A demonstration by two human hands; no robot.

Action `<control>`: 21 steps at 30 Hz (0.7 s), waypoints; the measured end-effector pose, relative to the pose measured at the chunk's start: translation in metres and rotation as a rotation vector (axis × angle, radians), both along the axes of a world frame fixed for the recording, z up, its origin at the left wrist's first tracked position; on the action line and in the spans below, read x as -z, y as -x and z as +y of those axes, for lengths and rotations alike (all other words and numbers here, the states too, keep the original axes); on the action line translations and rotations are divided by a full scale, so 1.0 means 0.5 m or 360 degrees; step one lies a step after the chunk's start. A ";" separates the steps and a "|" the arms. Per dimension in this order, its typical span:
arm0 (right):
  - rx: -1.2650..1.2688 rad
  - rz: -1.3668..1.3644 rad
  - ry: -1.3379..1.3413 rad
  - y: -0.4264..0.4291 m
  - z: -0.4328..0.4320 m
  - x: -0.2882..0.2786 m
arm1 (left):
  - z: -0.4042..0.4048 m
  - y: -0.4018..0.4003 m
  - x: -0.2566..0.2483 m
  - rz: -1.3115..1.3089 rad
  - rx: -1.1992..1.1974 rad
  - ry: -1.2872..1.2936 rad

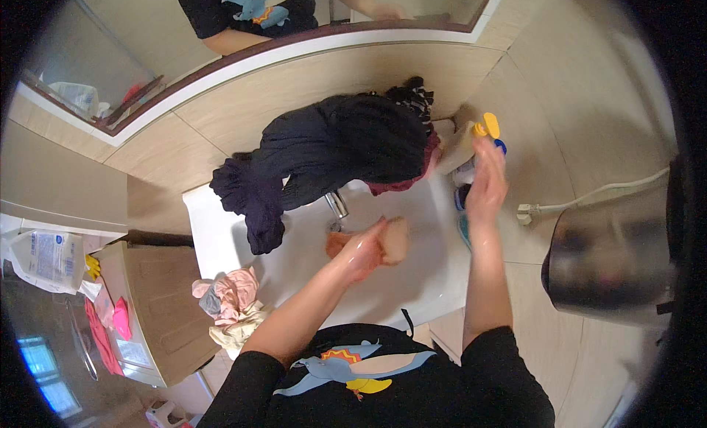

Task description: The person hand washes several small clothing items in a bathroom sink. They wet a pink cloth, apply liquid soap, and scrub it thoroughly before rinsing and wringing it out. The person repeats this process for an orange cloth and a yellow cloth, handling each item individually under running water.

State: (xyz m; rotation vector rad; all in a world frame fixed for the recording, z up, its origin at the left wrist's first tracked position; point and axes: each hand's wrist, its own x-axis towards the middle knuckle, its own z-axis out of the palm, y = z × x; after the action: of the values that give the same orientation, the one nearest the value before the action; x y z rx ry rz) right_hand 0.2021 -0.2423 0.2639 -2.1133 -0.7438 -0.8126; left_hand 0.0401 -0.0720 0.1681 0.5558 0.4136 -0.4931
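Observation:
My left hand (362, 257) is over the white washbasin (425, 284) and grips a wet-looking peach-orange cloth (396, 240). The cloth pokes out on both sides of my fingers, near the chrome faucet (336, 205). At the basin's back right corner my right hand (487, 179) is blurred, its fingertips at a ridged yellow cap (479, 129). A pale container (459, 149) slants beside those fingers; whether they are closed on it is unclear. A second yellow piece (491, 125) shows just beyond. Dark clothes (342, 140) heap over the back of the basin and partly cover the faucet.
Maroon fabric (400, 185) hangs under the dark heap. Pink and cream garments (232, 295) lie on the basin's left front edge. Bottles (463, 196) stand along the right rim. At right are a plugged cord (585, 201) and a dark glossy appliance (613, 257). A mirror (342, 8) hangs behind.

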 end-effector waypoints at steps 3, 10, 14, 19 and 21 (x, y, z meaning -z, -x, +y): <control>-0.0098 0.0239 0.0013 -0.103 -0.045 -0.024 | -0.034 -0.088 -0.038 0.0038 0.0079 0.0020; -0.0513 0.0959 -0.0362 -0.163 -0.093 -0.018 | -0.132 -0.319 -0.089 -0.0085 -0.0278 0.0617; -0.0523 0.0981 -0.0439 -0.165 -0.097 -0.021 | -0.185 -0.390 -0.092 -0.0178 -0.0350 0.0742; -0.0420 0.0843 -0.0234 -0.154 -0.100 -0.007 | -0.212 -0.423 -0.071 -0.0318 -0.0288 0.0753; -0.0430 0.0803 -0.0190 -0.150 -0.103 0.004 | -0.219 -0.427 -0.069 -0.0338 -0.0277 0.0820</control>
State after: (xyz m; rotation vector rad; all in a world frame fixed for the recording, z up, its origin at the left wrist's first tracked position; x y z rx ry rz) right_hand 0.2773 -0.2936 0.2619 -1.9376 -0.6638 -0.1590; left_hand 0.2537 -0.1817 0.2024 0.0700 0.1189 -0.3492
